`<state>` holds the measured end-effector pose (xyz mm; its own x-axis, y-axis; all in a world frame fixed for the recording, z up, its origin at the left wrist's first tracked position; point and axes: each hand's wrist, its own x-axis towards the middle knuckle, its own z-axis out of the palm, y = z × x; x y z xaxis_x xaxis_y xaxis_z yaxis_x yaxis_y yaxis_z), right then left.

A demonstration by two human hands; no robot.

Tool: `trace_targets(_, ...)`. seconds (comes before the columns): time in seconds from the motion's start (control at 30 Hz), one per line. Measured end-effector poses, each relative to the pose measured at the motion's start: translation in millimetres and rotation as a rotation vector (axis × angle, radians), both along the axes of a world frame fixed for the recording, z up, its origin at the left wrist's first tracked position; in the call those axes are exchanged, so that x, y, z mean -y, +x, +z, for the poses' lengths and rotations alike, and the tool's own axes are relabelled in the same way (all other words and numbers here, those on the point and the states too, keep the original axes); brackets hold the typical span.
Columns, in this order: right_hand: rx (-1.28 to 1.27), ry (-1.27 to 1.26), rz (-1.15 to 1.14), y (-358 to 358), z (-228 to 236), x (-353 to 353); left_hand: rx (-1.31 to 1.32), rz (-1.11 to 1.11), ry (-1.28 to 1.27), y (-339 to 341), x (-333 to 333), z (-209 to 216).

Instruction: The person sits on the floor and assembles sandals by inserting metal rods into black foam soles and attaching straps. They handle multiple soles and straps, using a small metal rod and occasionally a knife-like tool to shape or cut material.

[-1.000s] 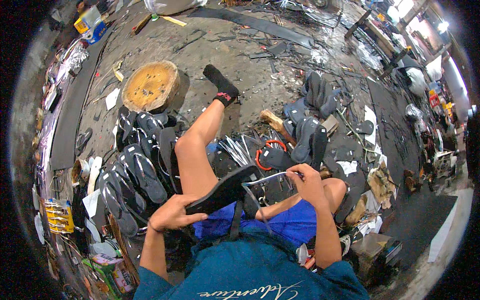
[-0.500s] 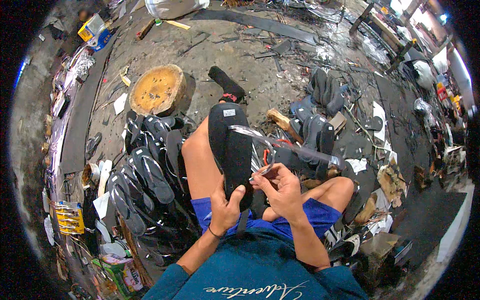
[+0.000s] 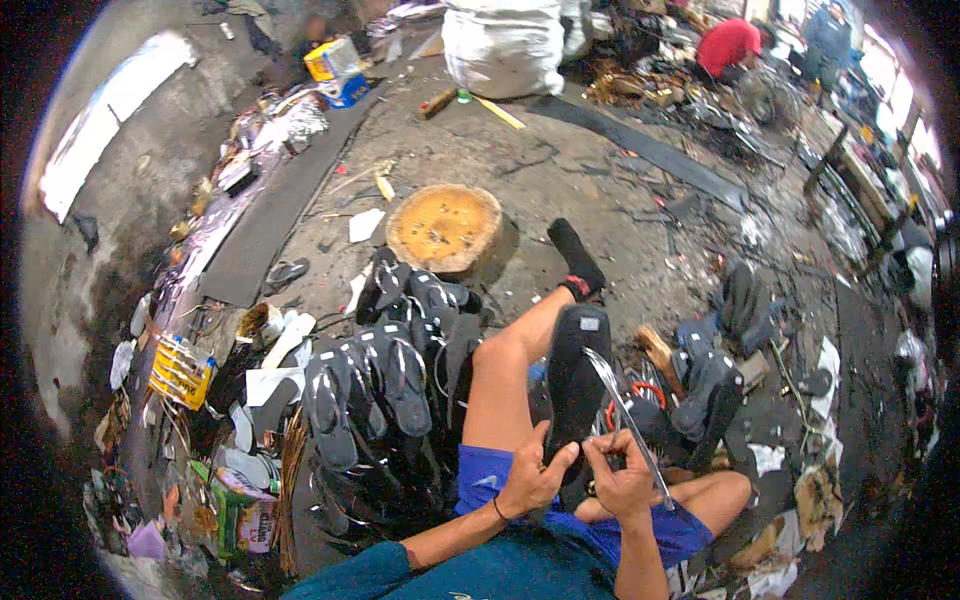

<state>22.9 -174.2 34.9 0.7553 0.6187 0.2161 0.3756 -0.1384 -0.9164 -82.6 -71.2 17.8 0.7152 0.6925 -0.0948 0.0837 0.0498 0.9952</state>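
Observation:
A black flip-flop sole (image 3: 577, 365) stands tilted up in front of me, with a small pale label at its far end. My left hand (image 3: 535, 472) grips its near end, thumb against the edge. A shiny silvery strap (image 3: 627, 412) leaves the sole near its far end and trails down to the right, past my right hand. My right hand (image 3: 622, 475) is pinched close to the sole's near right edge; what its fingertips hold, probably an end of the strap, is too small to make out clearly.
Finished-looking flip-flops (image 3: 405, 385) pile up left of my knee, and more dark footwear (image 3: 708, 390) lies to the right. A round wooden block (image 3: 445, 228) stands ahead. Farther off are a white sack (image 3: 505, 50) and a person in red (image 3: 728, 50).
The view has swung left and up. My right hand has moved from pulling the strap's loop beside the sole to a pinch at its near edge; the strap now hangs down to the right.

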Motion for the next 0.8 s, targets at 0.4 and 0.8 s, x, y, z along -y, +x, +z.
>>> trace_targets(0.4,-0.493,-0.148,0.104,28.9,2.3,10.3,-0.046,-0.119,0.064,-2.4,-8.8,-0.5)
trace_targets(0.8,-0.084,-0.045,-0.082,46.3,-25.1,39.8,-0.345,-0.663,0.515,-43.0,-91.2,27.5)
